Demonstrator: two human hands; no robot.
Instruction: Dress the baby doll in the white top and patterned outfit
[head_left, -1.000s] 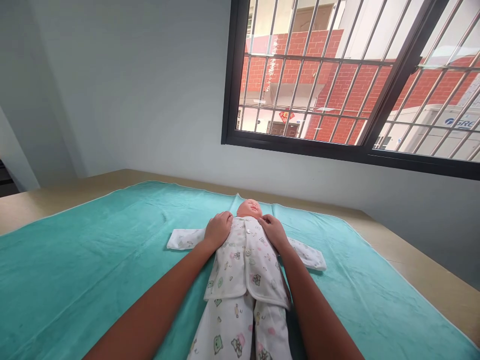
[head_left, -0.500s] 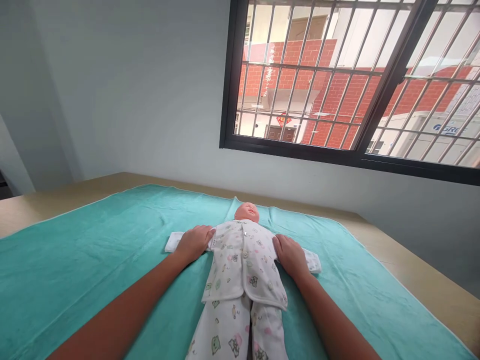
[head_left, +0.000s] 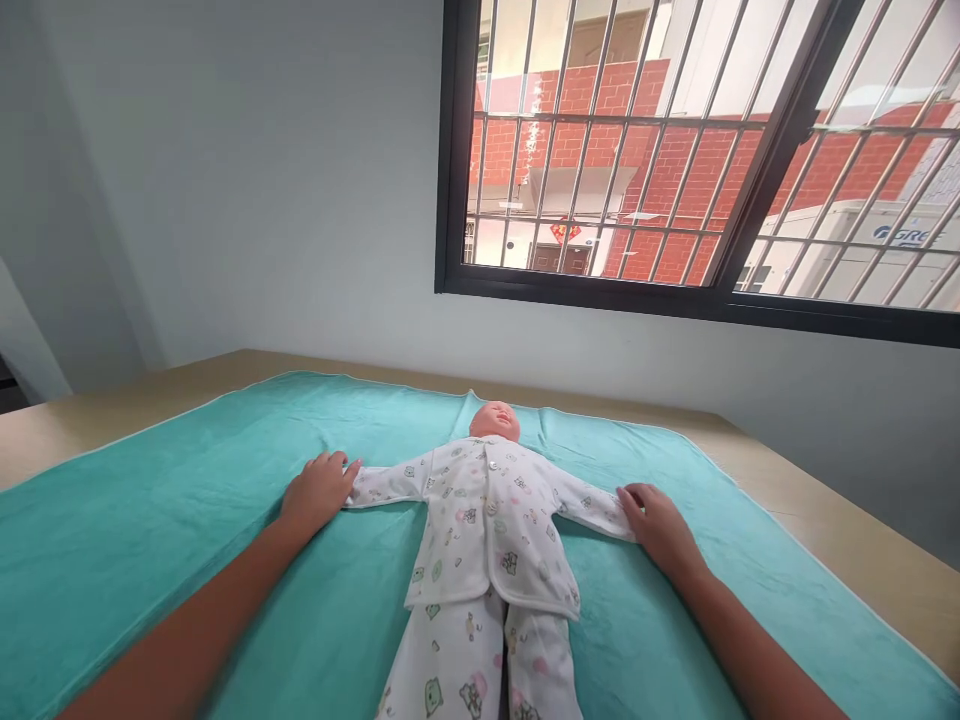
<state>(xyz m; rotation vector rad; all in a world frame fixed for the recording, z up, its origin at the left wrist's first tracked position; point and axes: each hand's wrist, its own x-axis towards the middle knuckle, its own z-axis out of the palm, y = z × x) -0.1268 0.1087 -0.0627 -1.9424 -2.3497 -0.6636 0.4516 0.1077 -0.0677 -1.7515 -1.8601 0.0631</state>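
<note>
A baby doll [head_left: 495, 422] lies on its back, wearing a white patterned jacket [head_left: 487, 530] and matching trousers [head_left: 457, 660]. The jacket's sleeves stretch out to both sides. My left hand [head_left: 319, 495] is over the end of the sleeve on the left [head_left: 390, 483], its fingers bent round the cuff. On the other side, my right hand [head_left: 664, 530] has its fingertips on the cuff of the right sleeve [head_left: 592, 505], and the fingers are curled. Both thumbs are mostly hidden. Only part of the doll's head shows past the collar.
A turquoise blanket [head_left: 225, 470] lies beneath the doll, slightly wrinkled. Its edges leave a wooden tabletop [head_left: 757, 460] showing around it. Behind stands a grey wall [head_left: 300, 180] with a black-framed barred window [head_left: 585, 300] at the upper right.
Both my hands have moved outward along the sleeves, from near the doll's upper arms to the cuffs. The sleeves' upper parts are now uncovered; the doll's body stays in place.
</note>
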